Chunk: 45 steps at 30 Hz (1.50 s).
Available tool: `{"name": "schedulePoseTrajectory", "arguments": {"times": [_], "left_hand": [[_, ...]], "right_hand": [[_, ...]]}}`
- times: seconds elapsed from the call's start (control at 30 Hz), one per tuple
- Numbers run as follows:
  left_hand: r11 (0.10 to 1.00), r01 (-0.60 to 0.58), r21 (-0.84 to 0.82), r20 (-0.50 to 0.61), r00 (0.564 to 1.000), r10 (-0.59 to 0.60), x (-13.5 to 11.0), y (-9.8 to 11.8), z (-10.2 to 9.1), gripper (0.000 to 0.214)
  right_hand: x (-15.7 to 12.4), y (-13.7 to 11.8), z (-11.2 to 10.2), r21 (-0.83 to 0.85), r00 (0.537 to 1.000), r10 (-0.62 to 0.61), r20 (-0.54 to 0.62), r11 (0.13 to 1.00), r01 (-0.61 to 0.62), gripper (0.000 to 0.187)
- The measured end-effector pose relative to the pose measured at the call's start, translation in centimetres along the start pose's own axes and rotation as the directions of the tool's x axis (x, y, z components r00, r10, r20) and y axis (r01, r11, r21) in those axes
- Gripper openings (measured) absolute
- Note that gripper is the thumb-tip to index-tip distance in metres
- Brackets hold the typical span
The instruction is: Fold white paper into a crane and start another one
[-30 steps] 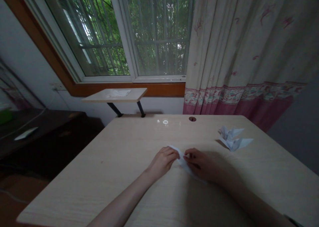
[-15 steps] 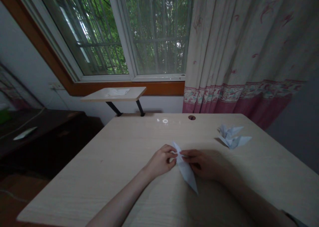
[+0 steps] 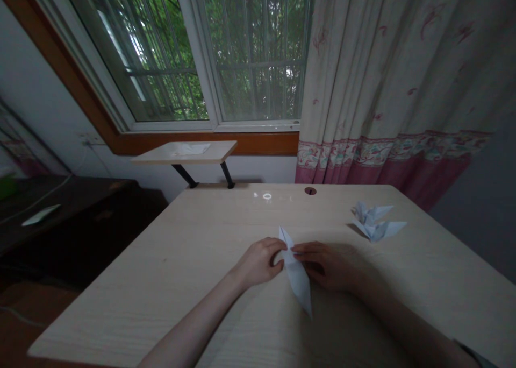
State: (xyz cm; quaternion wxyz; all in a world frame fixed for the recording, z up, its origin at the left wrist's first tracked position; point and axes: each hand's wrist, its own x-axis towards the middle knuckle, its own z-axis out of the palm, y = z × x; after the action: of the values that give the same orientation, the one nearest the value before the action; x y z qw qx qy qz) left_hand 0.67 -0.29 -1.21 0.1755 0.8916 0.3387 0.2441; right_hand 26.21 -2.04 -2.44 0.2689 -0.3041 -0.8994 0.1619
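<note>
Between my two hands is a long, pointed piece of folded white paper (image 3: 298,282), one tip toward the window and the other toward me. My left hand (image 3: 261,261) pinches its left edge near the narrow upper part, thumb and forefinger curled. From the other side, the fingers of my right hand (image 3: 328,266) press on the right edge at about the same height. Part of the right thumb is in shadow and hard to make out. To the right on the desk (image 3: 209,223) lie folded paper cranes (image 3: 374,229), close together.
A small raised shelf (image 3: 221,151) on black legs stands at the desk's back left, with white paper (image 3: 191,149) on it. A round cable hole (image 3: 310,191) sits near the back edge. Beyond are a window and a floral curtain (image 3: 342,115). A dark cabinet (image 3: 80,212) stands left.
The lower tip of the folded paper has swung slightly left, so the paper points more directly toward me. Both hands keep their hold with only small finger shifts.
</note>
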Motion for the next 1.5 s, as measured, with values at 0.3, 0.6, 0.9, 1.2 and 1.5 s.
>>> {"name": "schedulePoseTrajectory", "arguments": {"times": [0.3,0.6,0.9,1.2,1.5], "left_hand": [[0.997,-0.075,0.015,0.078,0.994,0.074,0.1,1.6,-1.3,0.035],[0.996,-0.080,-0.041,0.045,0.996,0.082,0.0,1.2,-1.0,0.011],[0.993,0.047,-0.107,0.018,0.999,-0.046,0.4,0.9,-0.7,0.014],[0.935,0.146,-0.324,-0.064,0.982,-0.176,0.0,-0.1,0.2,0.037],[0.986,0.024,-0.164,-0.079,0.996,-0.038,0.2,0.5,-0.5,0.021]], "right_hand": [[0.2,-0.4,-0.3,-0.028,0.998,0.029,0.051,0.999,-0.028,0.035],[0.5,-0.8,-0.4,-0.009,0.997,0.063,0.043,0.998,-0.063,0.029],[0.4,0.6,2.1,0.025,0.974,0.197,-0.114,0.980,-0.195,0.031],[1.0,0.0,2.0,0.080,0.957,0.198,-0.214,0.979,-0.185,0.056],[0.6,1.1,2.9,-0.034,0.973,0.045,-0.225,0.998,-0.054,0.049]]}}
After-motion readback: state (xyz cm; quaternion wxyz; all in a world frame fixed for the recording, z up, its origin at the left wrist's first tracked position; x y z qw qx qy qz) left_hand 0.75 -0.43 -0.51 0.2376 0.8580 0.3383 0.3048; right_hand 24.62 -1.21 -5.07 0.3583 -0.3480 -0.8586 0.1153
